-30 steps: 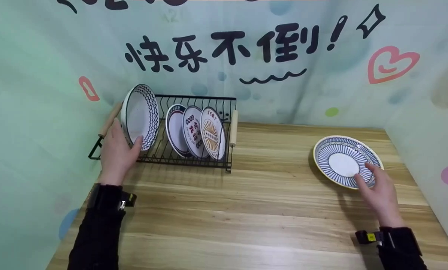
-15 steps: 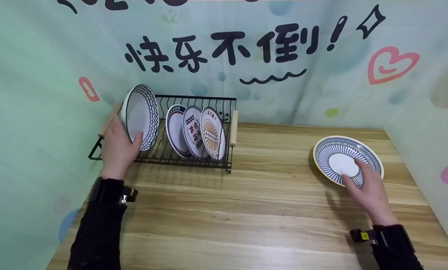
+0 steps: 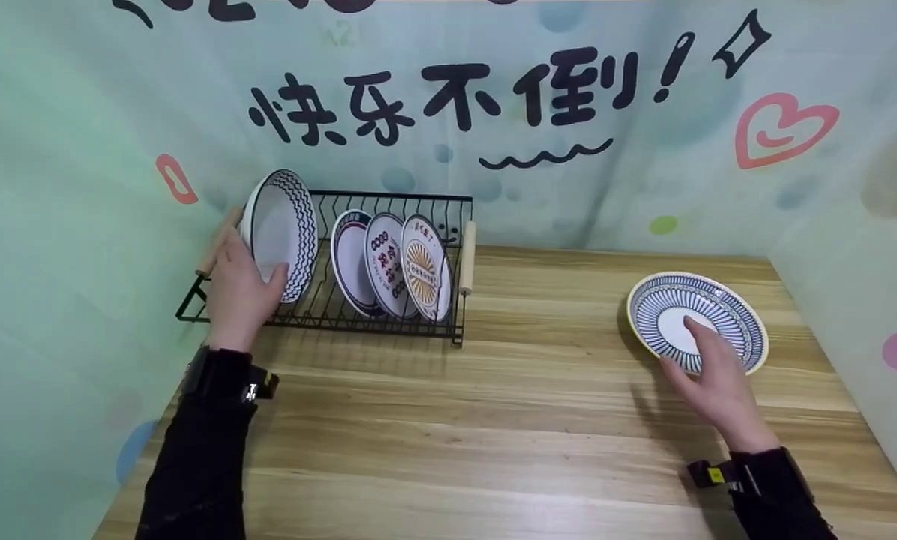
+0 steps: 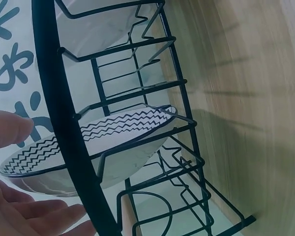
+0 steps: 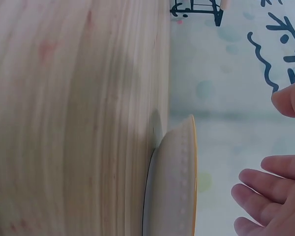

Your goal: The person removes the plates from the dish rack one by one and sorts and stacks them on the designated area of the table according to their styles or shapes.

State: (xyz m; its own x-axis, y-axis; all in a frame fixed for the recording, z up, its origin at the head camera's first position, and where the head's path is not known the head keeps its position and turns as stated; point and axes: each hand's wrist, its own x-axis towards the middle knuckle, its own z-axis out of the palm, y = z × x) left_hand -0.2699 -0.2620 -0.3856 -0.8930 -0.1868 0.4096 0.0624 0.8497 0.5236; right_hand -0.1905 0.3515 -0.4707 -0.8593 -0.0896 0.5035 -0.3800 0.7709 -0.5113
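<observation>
A deep white bowl (image 3: pixel 276 217) with a black zigzag band stands on edge at the left end of the black wire dish rack (image 3: pixel 388 193). My left hand (image 3: pixel 242 300) is around its near left side, thumb before the inner face and fingers behind. In the left wrist view the thumb (image 4: pixel 12 129) stands apart from the bowl, and the fingers (image 4: pixel 49 216) stretch below its outer side. At the right, a blue-striped plate (image 3: pixel 658 300) with a yellow rim lies on the table. Over its near part hovers my right hand (image 3: pixel 718 390), fingers spread, holding nothing.
Three smaller plates, one with a dark rim band (image 3: pixel 351 255), one with red characters (image 3: pixel 382 259) and one with an orange sunburst (image 3: pixel 422 255), stand upright in the rack. Wooden handles (image 3: pixel 468 255) flank the rack. A printed cloth (image 3: pixel 553 195) rises behind the wooden table (image 3: pixel 493 420).
My right hand has slid left over the striped plate, toward its near left rim. The left hand has shifted only slightly at the bowl; bowl, rack and plates stay put.
</observation>
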